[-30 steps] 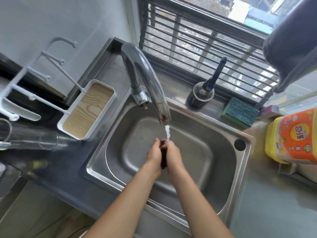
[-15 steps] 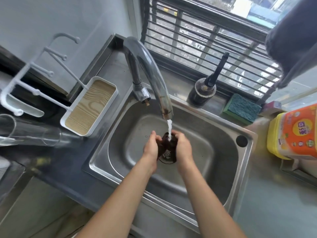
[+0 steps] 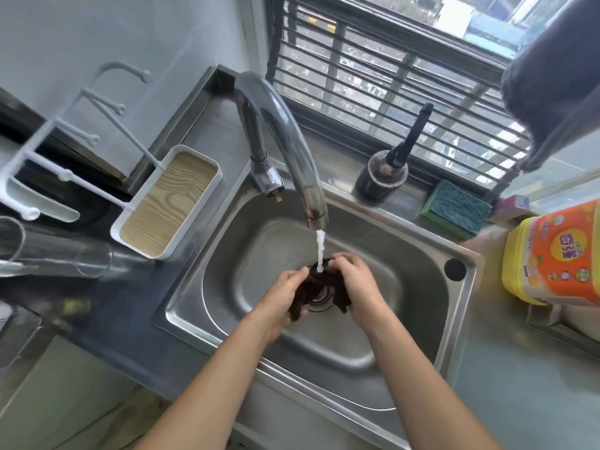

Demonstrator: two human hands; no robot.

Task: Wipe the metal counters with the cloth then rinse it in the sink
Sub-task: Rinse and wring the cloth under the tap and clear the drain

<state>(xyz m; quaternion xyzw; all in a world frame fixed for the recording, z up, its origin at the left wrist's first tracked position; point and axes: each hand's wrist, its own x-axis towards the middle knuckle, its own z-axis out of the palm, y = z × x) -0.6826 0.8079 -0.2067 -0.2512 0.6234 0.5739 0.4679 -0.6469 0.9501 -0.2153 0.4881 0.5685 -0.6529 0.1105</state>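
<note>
Gripping the dark cloth [image 3: 319, 284] between them, the left hand [image 3: 281, 295] and right hand [image 3: 358, 285] hold it under the tap stream [image 3: 320, 251], above the sink [image 3: 259, 319] drain; harder wringing could splash the bench.

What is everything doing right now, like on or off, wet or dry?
Curved chrome tap: on, water running.
Dark brown cloth: bunched, under the stream.
Left hand: grips the cloth.
Right hand: grips the cloth.
Stainless steel sink: unplugged, strainer showing.
Clear drinking glass: lying sideways.
</note>
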